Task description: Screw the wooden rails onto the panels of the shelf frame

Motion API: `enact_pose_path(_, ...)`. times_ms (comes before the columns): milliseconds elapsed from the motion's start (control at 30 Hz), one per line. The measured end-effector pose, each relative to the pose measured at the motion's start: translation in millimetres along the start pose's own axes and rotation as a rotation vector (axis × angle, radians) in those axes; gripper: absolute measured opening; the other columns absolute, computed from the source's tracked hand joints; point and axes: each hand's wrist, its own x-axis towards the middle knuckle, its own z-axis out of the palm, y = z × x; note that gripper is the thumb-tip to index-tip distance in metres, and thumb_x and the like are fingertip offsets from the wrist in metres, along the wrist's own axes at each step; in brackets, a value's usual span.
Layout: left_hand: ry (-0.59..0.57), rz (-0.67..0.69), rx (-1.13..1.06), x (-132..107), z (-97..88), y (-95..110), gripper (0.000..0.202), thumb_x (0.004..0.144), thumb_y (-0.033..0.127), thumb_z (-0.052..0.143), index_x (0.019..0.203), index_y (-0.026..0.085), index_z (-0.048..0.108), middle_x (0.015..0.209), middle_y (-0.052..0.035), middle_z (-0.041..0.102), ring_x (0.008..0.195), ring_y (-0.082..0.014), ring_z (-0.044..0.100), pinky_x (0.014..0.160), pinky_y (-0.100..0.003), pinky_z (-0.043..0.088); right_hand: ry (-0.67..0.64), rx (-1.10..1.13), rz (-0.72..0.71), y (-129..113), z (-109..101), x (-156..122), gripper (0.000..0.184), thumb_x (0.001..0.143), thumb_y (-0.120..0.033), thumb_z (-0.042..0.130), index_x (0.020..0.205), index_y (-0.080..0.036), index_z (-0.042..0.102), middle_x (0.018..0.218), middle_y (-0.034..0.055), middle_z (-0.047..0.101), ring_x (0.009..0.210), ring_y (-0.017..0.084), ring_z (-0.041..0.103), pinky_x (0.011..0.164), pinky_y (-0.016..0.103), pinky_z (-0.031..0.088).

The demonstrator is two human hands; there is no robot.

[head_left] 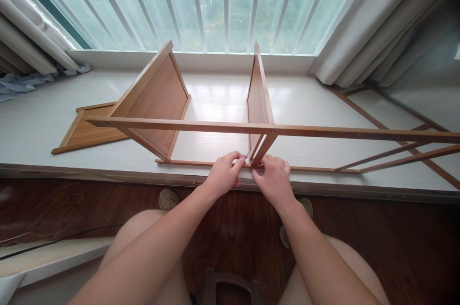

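A wooden shelf frame (215,126) lies on its side on the white window ledge, with two panels standing up from it, a wide left panel (154,99) and a narrower-looking middle panel (259,87). My left hand (225,172) pinches a small shiny metal piece (246,155) close to the lower rail; its exact kind is too small to make out. Just to the right, my right hand (275,178) closes around the foot of the middle crosspiece (264,149), where it meets the lower rail (316,169). Fingers partly hide that joint.
A loose wooden panel (89,125) lies flat at the left. Another wooden frame (362,108) rests at the right beside the grey curtain (373,13). White window bars (225,8) stand behind the ledge (122,161). Below are the dark wood floor (230,228) and a stool (232,278).
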Motion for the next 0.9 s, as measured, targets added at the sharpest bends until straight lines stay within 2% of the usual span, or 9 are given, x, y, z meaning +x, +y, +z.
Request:
enact_pose_path(100,-0.052,-0.011,-0.053,2.9,4.2,-1.4,0.025,0.089,0.043,0.050,0.078,0.021,0.056,0.071,0.0017,0.061,0.037,-0.0095,0.050,0.047,-0.024,0.037,-0.019,0.020,0.020,-0.3,0.5,4.5,0.008,0.078,-0.022,0.059,0.084,-0.023,0.063,0.087,0.0015,0.065,0.092,0.023,0.055,0.093,0.043,0.029)
enact_pose_path(300,-0.007,-0.010,-0.085,5.3,9.6,-2.1,0.027,0.090,0.043,0.049,0.075,0.020,0.050,0.061,0.0041,0.055,0.036,-0.0100,0.051,0.048,-0.023,0.037,-0.051,0.044,0.011,5.5,3.1,8.2,0.014,0.078,-0.015,0.054,0.084,-0.022,0.064,0.087,0.0015,0.063,0.089,0.020,0.055,0.085,0.036,0.031)
enact_pose_path(433,-0.018,-0.008,-0.059,3.0,10.4,-2.2,0.027,0.090,0.043,0.047,0.077,0.020,0.053,0.060,0.0028,0.056,0.038,-0.0114,0.052,0.049,-0.023,0.036,-0.052,0.045,-0.009,7.7,4.2,7.5,0.018,0.080,-0.013,0.052,0.087,-0.024,0.066,0.088,0.0019,0.064,0.090,0.020,0.055,0.086,0.036,0.032)
enact_pose_path(567,-0.014,0.031,0.040,-0.8,7.5,1.2,0.025,0.091,0.041,0.047,0.080,0.021,0.058,0.065,0.0014,0.059,0.043,-0.0111,0.052,0.052,-0.023,0.037,-0.036,0.028,-0.022,5.6,3.9,4.2,0.018,0.080,-0.013,0.052,0.088,-0.023,0.065,0.089,0.0029,0.063,0.093,0.022,0.055,0.094,0.042,0.031)
enact_pose_path(667,0.048,0.067,0.109,-6.2,5.1,5.1,0.022,0.089,0.038,0.051,0.080,0.020,0.060,0.067,0.0007,0.058,0.051,-0.0112,0.051,0.054,-0.022,0.036,0.037,0.074,-0.007,0.8,0.1,-0.7,0.022,0.077,-0.011,0.052,0.093,-0.022,0.062,0.091,0.0040,0.063,0.094,0.024,0.055,0.096,0.044,0.032)
enact_pose_path(733,0.076,0.080,0.068,-11.3,4.9,6.0,0.021,0.088,0.037,0.053,0.078,0.019,0.060,0.071,-0.0005,0.059,0.056,-0.0111,0.050,0.055,-0.021,0.036,0.148,0.213,0.039,-3.5,-5.0,-4.9,0.024,0.077,-0.010,0.050,0.096,-0.021,0.059,0.094,0.0049,0.062,0.094,0.023,0.055,0.093,0.041,0.038)
enact_pose_path(800,0.041,0.051,-0.049,-17.5,6.9,4.4,0.021,0.086,0.036,0.055,0.077,0.018,0.061,0.073,-0.0008,0.058,0.055,-0.0098,0.046,0.052,-0.020,0.034,0.273,0.406,0.096,-8.1,-11.0,-9.8,0.018,0.081,-0.013,0.050,0.096,-0.020,0.056,0.094,0.0054,0.062,0.092,0.021,0.057,0.086,0.036,0.043)
enact_pose_path(900,-0.088,-0.115,-0.312,-29.7,18.4,-0.3,0.022,0.084,0.037,0.055,0.076,0.017,0.060,0.065,0.0012,0.053,0.044,-0.0070,0.036,0.043,-0.020,0.027,0.371,0.629,0.135,-14.5,-19.0,-19.1,0.007,0.087,-0.023,0.051,0.093,-0.020,0.054,0.089,0.0045,0.060,0.082,0.018,0.058,0.075,0.030,0.048)
